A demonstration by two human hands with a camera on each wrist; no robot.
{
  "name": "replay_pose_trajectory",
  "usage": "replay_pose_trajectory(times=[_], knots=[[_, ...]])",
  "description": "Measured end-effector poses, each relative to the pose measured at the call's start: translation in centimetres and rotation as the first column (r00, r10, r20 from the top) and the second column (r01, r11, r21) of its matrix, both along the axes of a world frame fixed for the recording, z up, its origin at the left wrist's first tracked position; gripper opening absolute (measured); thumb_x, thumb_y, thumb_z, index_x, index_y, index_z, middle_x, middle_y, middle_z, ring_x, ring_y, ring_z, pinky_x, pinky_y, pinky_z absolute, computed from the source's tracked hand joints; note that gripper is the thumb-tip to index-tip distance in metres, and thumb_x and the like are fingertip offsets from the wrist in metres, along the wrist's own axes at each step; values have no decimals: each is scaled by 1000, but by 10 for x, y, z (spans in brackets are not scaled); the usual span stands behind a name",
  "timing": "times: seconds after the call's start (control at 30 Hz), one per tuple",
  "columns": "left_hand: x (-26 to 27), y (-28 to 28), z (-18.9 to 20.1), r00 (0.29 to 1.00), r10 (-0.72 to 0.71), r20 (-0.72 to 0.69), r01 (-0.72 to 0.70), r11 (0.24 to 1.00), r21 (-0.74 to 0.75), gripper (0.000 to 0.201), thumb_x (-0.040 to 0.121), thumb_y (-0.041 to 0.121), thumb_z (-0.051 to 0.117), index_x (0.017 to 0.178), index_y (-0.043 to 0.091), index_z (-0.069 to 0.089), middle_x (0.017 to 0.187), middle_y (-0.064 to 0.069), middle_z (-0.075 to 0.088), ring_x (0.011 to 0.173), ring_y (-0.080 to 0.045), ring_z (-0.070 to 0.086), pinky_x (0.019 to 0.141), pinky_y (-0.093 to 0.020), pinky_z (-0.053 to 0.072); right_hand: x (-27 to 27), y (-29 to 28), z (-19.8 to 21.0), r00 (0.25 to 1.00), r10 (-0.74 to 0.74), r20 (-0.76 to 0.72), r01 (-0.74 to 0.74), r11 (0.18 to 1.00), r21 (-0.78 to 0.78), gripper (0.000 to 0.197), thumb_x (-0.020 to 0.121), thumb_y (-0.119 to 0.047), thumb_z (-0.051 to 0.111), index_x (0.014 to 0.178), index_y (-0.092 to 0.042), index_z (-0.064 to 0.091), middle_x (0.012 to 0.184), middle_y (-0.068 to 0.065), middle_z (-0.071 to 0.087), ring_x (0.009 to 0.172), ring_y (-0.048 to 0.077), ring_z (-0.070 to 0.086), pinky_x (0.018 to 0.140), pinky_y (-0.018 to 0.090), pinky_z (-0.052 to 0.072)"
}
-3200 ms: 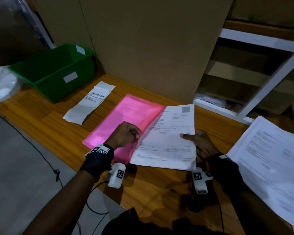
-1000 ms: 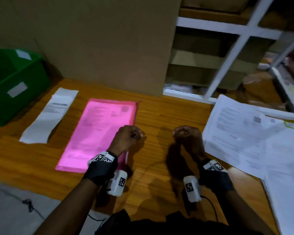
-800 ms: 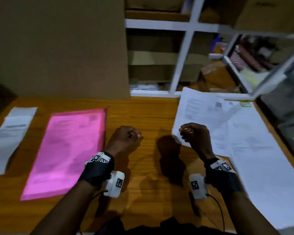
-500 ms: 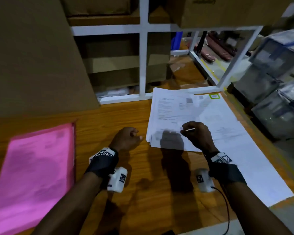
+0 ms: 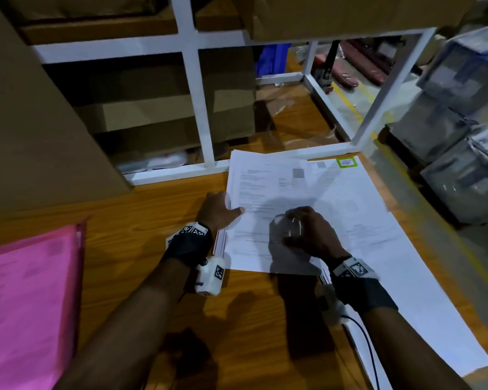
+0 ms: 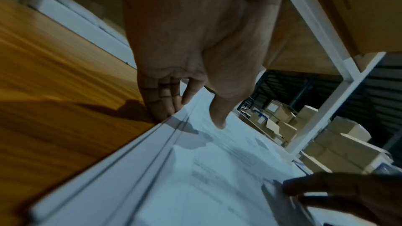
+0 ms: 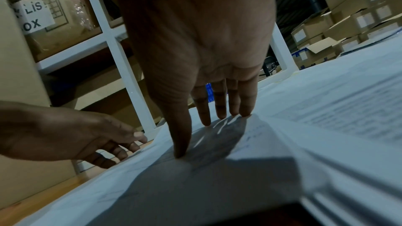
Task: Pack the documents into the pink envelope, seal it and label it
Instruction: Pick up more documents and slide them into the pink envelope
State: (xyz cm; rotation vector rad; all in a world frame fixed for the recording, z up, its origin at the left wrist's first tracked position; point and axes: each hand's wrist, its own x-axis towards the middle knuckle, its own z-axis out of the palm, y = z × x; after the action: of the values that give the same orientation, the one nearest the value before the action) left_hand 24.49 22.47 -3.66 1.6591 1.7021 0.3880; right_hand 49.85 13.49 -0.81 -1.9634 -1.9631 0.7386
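Both hands (image 5: 217, 211) (image 5: 312, 233) now rest spread-fingered on the documents (image 5: 268, 190), print seemingly blurred.

White sign (image 7: 32, 15) on shelf reads "LIS", "OX"

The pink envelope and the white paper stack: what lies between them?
Bare wooden tabletop between pink envelope and white paper stack, crossed only by the left forearm; head view.

Head view looks steeply down at the surface (image 5: 254, 333); both wrist views skim low across the same paper stack (image 5: 279, 209), close up.
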Motion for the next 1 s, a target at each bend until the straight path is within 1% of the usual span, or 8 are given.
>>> replay_pose_trajectory(times=[0.13,0.23,0.4,0.57,0.7,0.83,0.93,1.0], knots=[[12,-12,49,988,102,115,-99,994,-38,35,82,28,75,107,6,68,109,-9,71,100,-28,66,84,-35,51,2,-4,-3,1000,12,17,-12,1000,12,65,68,-39,83,127,-24,59,136,-4,49,123,21,50,88,43,51],[10,-12,52,968,168,184,-161,986,-51,19,80,13,76,97,6,69,109,-19,70,98,-31,67,85,-39,52,2,-7,-1,1000,14,16,-14,999,29,63,70,-41,82,125,-24,59,137,-6,48,122,21,49,87,42,51],[13,-15,50,940,203,276,-201,979,-35,31,76,4,77,96,15,55,99,-5,66,92,-21,62,80,-35,53,1,-11,2,1000,-10,-8,10,999,31,63,69,-41,83,125,-24,60,137,-6,50,123,20,50,88,41,51],[17,-23,58,882,260,394,-273,962,-26,43,77,-3,74,110,13,53,102,-7,65,94,-20,62,80,-38,56,0,-13,10,995,-59,-83,62,997,34,56,69,-32,83,120,-22,63,129,0,57,115,21,58,87,33,49],[8,-35,68,851,204,483,-257,965,44,27,83,-6,67,108,4,64,103,-3,67,95,-17,63,73,-20,49,-2,-14,21,965,-175,-194,197,975,99,59,77,-19,77,132,-14,55,134,9,54,119,26,56,92,35,47],[-22,-58,71,782,177,598,-221,975,0,18,88,-1,64,103,9,67,108,-5,72,102,-23,68,89,-39,55,-10,-13,38,882,-188,-432,253,962,98,60,79,-16,77,130,-8,47,119,1,60,107,20,60,81,39,54],[-46,-73,75,733,178,657,-208,978,-34,23,90,-3,60,112,6,63,116,-10,70,107,-25,67,95,-47,53,-17,-9,41,778,-268,-569,329,944,5,71,81,-30,77,137,-6,40,120,-1,63,105,19,63,88,46,55],[-60,-81,82,718,170,674,-199,979,-36,28,92,-2,58,118,7,60,120,-10,68,110,-24,66,97,-49,51,-29,-6,46,734,-260,-628,322,947,-16,60,81,-34,72,131,-6,53,120,6,68,96,11,67,82,38,57]])
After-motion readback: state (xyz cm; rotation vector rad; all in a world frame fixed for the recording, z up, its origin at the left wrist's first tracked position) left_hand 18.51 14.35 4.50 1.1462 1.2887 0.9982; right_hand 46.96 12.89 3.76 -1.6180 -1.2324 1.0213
